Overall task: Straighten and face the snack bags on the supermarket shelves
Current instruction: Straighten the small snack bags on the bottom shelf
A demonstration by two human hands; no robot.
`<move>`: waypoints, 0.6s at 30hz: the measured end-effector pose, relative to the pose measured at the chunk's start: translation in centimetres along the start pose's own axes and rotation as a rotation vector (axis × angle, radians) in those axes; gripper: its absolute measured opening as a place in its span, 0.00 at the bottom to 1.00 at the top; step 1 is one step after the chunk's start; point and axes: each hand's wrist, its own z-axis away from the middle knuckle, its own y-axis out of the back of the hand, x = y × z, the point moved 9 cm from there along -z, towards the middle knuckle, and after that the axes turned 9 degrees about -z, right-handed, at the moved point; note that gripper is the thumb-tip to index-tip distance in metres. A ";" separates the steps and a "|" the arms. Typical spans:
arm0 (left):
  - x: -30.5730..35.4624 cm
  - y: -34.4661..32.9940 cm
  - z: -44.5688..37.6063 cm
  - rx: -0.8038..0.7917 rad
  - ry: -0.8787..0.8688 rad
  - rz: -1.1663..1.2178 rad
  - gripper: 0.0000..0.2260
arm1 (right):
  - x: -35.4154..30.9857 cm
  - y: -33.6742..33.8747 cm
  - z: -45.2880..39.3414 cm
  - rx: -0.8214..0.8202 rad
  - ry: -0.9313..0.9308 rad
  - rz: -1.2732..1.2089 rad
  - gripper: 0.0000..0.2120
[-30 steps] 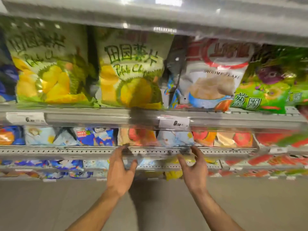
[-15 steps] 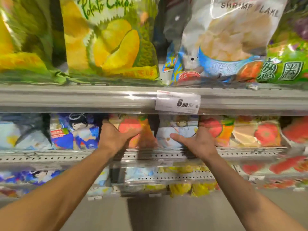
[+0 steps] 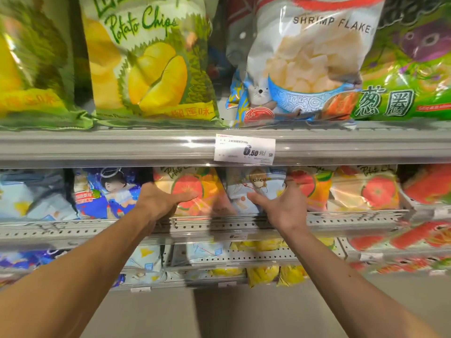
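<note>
On the middle shelf (image 3: pixel 244 226) an orange tomato potato-chip bag (image 3: pixel 195 191) stands next to a pale blue cartoon-girl bag (image 3: pixel 253 189). My left hand (image 3: pixel 158 203) holds the tomato bag's left edge, thumb laid across its front and fingers hidden in the gap behind it. At the pale blue bag's right edge, my right hand (image 3: pixel 280 208) has its thumb on the bag's lower front and its fingers reaching into the gap beside it. Both bags lean slightly.
More tomato bags (image 3: pixel 371 191) fill the shelf to the right, dark blue cartoon bags (image 3: pixel 107 193) the left. The shelf above carries durian chips (image 3: pixel 151 64), a shrimp flake bag (image 3: pixel 312 59) and a price tag (image 3: pixel 245 151). Lower shelves hold yellow bags (image 3: pixel 263 274).
Both hands rose from the shelf rail up to the two middle bags and took hold of their outer edges. The camera moved closer to the shelves.
</note>
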 end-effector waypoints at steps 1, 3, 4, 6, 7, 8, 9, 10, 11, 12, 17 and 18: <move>0.0 0.0 0.1 0.007 -0.001 0.010 0.36 | -0.5 0.4 0.2 0.009 0.022 0.005 0.36; 0.1 -0.1 0.4 0.006 0.010 0.020 0.36 | -0.9 1.3 0.3 0.025 0.048 0.012 0.36; 0.1 -0.2 0.5 0.006 0.014 0.031 0.36 | -0.9 2.1 0.3 0.050 0.056 0.009 0.37; 0.4 -0.4 0.9 0.021 0.007 0.064 0.40 | -0.7 3.9 0.6 0.110 0.051 -0.014 0.41; 0.7 -0.7 1.1 0.029 0.003 0.074 0.43 | -0.3 4.9 0.8 0.131 0.036 -0.038 0.43; 1.0 -1.1 1.3 0.037 0.005 0.071 0.45 | 0.3 5.8 1.0 0.145 0.020 -0.065 0.43; 1.4 -1.5 1.5 0.046 0.001 0.062 0.45 | 0.8 6.7 1.3 0.155 0.013 -0.090 0.42; 1.9 -2.1 1.7 0.054 -0.003 0.055 0.42 | 1.4 7.6 1.7 0.162 0.010 -0.114 0.38; 2.5 -2.8 1.8 0.054 -0.010 0.061 0.37 | 1.8 8.5 2.1 0.167 0.010 -0.135 0.34; 3.2 -3.7 1.8 0.050 -0.019 0.085 0.33 | 2.2 9.4 2.6 0.172 0.016 -0.152 0.30; 6.3 -7.1 2.4 0.047 -0.137 0.150 0.25 | 4.4 12.8 4.5 0.177 0.009 -0.245 0.24; 6.6 -7.6 2.9 0.047 -0.155 0.142 0.23 | 5.0 13.3 4.7 0.181 -0.013 -0.281 0.24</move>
